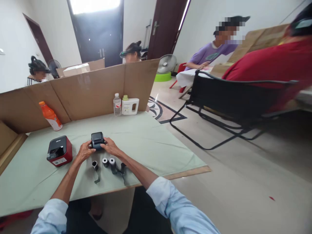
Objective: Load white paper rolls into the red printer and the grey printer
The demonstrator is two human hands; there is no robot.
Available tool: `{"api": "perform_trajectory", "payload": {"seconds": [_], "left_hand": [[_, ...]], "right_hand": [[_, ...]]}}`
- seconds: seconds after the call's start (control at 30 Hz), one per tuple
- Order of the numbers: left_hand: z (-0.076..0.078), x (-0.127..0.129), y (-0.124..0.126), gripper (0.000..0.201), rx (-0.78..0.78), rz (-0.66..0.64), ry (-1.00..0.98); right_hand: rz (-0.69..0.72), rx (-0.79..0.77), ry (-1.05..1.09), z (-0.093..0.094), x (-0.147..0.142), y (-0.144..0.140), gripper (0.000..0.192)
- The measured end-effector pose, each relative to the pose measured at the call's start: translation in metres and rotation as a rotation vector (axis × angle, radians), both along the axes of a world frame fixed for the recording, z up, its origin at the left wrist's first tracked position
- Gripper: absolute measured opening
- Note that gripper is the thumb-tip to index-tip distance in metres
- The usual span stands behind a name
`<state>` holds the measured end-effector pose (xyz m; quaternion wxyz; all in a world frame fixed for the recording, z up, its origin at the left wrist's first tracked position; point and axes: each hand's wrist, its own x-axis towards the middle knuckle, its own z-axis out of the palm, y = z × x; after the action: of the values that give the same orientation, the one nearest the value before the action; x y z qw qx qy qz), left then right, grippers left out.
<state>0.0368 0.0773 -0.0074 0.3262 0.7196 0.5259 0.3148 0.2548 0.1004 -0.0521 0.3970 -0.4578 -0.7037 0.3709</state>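
A small black portable printer [97,140] with a bluish front sits on the green-covered table. My left hand [85,151] grips its left side, fingers closed around the edge. From the other side, my right hand [110,146] holds it with the thumb at the front. Just nearer to me lie two small dark rolls with white-ringed ends, one roll [105,162] short and the other roll [112,165] with a dark strip [122,172] trailing off it. Left of them is another dark roll [95,165] with its end partly unwound.
A red and black box-shaped machine [59,150] stands left of my hands. At the back, an orange drink bottle [50,116], a clear bottle [117,104] and a white jug [130,106] stand against a cardboard wall [97,87]. A black folding chair [219,97] and other people are beyond the table.
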Motion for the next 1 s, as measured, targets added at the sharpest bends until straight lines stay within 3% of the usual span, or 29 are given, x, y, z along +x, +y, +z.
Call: {"api": "perform_trajectory", "payload": {"seconds": [0.1,0.23,0.4,0.57,0.63,0.83,0.9,1.0], "left_hand": [[-0.008,-0.014,-0.013,0.064,-0.013,0.083,0.030],[-0.019,-0.016,-0.020,0.068,0.007,0.181,0.023],[-0.025,-0.019,-0.024,0.061,0.116,0.169,0.020],[-0.026,-0.020,-0.029,0.054,0.208,0.122,0.103],[-0.026,-0.018,-0.032,0.050,0.242,0.102,0.125],[-0.029,-0.013,-0.040,0.046,0.289,0.095,0.157],[-0.029,-0.012,-0.040,0.046,0.289,0.100,0.157],[-0.028,-0.012,-0.041,0.046,0.286,0.104,0.158]], "right_hand": [[0.064,-0.018,-0.023,-0.006,-0.010,-0.003,0.032],[0.153,-0.023,-0.022,-0.011,-0.001,-0.006,0.040],[0.312,-0.101,0.004,-0.002,0.022,-0.001,0.045],[0.470,-0.245,0.049,0.005,0.037,0.002,0.068],[0.450,-0.232,0.081,-0.002,0.035,-0.006,0.070],[0.128,-0.087,0.080,-0.029,0.010,-0.044,0.059],[0.119,-0.101,0.075,-0.027,0.008,-0.046,0.059],[0.234,-0.204,0.116,-0.014,0.018,-0.035,0.062]]}}
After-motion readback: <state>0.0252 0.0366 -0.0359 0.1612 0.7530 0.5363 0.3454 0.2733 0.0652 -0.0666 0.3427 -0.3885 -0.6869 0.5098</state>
